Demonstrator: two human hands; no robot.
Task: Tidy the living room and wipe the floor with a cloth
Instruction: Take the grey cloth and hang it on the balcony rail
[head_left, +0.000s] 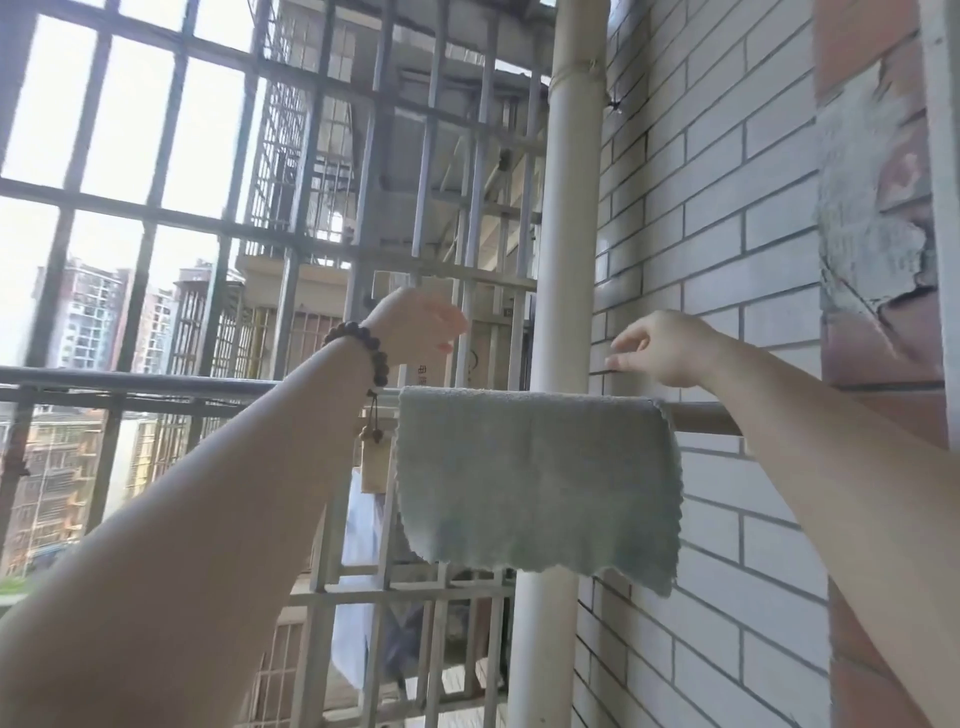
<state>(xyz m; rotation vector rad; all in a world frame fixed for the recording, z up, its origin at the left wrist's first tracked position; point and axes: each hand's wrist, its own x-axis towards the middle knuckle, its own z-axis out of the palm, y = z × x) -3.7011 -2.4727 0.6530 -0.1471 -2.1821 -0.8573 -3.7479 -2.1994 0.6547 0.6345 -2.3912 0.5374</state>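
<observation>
Hands (660, 348) apparently just above cloth (535, 478)

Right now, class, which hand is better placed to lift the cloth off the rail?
The right hand, probably. It hovers just above the cloth near its right end on the rail, fingers open. The left hand sits higher, past the cloth's left edge.

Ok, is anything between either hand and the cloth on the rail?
Nothing visible. The cloth hangs draped over the rail, its front fully exposed. The left hand and right hand are both open just above it, with only air between them and the cloth.
</observation>
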